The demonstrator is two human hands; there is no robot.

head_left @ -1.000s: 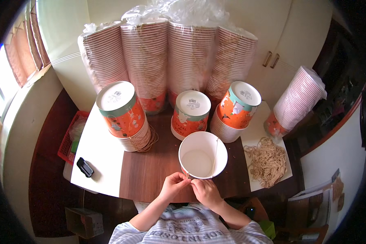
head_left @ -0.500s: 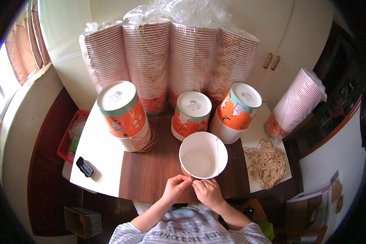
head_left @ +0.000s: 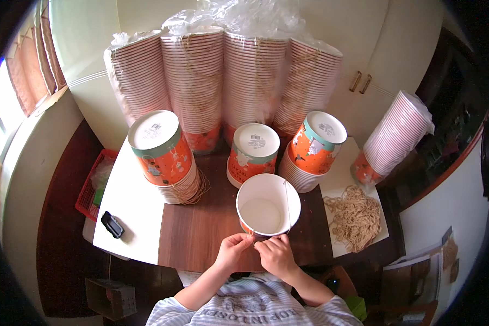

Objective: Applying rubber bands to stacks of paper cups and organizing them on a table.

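An open white-lined paper bucket [head_left: 262, 215], orange outside, stands at the table's near edge with its mouth tilted toward me. A thin tan cord [head_left: 288, 209] runs from a hole at its far rim down along the right side of the opening to my right hand. My left hand [head_left: 233, 252] pinches a short bit of this cord at the near rim. My right hand [head_left: 277, 256] is closed beside it, fingers curled around the cord against the rim. The fingertips nearly meet, partly hiding the bucket's near side.
Upturned orange buckets stand in a left stack [head_left: 165, 152], a middle stack [head_left: 254, 149] and a right stack [head_left: 312, 146]. Tall plastic-wrapped stacks [head_left: 195, 87] rise behind. A cord heap [head_left: 355, 220] lies at right; a black tray [head_left: 112, 224] sits at left.
My right hand has shifted slightly, its fingers curling higher by the near rim. A small cord loop now shows at my left fingertips. The view has moved a little.
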